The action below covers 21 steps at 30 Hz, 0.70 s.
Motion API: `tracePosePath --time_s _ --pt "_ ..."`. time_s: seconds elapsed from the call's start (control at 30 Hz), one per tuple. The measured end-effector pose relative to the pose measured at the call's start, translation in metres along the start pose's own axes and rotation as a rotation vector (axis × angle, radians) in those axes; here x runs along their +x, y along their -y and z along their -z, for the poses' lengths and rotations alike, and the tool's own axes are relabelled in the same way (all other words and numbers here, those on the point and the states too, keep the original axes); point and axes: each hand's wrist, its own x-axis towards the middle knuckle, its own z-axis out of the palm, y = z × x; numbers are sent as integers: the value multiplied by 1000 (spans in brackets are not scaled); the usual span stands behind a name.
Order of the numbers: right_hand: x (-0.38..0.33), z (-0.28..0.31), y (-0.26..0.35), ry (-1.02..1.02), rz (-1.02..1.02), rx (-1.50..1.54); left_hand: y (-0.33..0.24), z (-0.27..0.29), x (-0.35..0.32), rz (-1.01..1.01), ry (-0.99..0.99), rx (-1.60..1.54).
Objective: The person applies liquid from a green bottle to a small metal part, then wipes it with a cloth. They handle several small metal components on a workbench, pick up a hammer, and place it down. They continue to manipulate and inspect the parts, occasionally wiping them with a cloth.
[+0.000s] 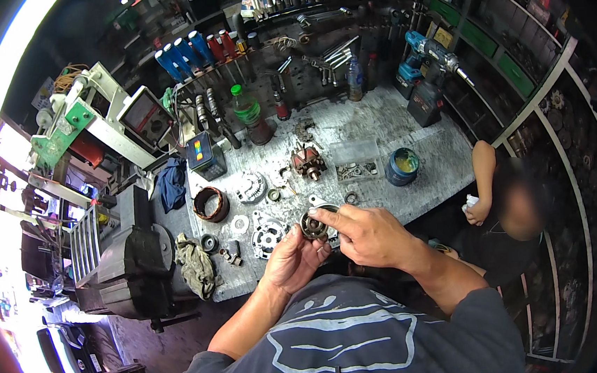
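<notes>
A round metal ball bearing (316, 227) is held up over the near edge of the bench, with my left hand (294, 259) closed around its lower left side. My right hand (369, 235) reaches in from the right; its index finger is stretched out and touches the bearing's top, while the other fingers curl in without holding anything visible. Just beyond lie two silver alternator housings (269, 235), one partly behind my hands. A copper-wound stator ring (210, 204) and a rotor (308, 163) sit farther off. An open blue tub (402, 167) with yellowish paste stands to the right.
A clear parts box (355, 161) holds small hardware. Toward the back stand a green-capped bottle (247, 113), a battery (206, 156) and a cordless drill (435, 56). A bench vise (132, 256) and a rag (195, 266) are at left. Another person's hand (479, 209) is at right.
</notes>
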Motion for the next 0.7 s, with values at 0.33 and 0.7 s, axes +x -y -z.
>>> tracePosePath --time_s 0.33,0.7 --pt "-19 -45 -5 190 -200 1056 8 9 -3 -210 -107 -27" --pt "-15 -55 -15 260 -170 1618 11 5 -2 -188 -68 -15"
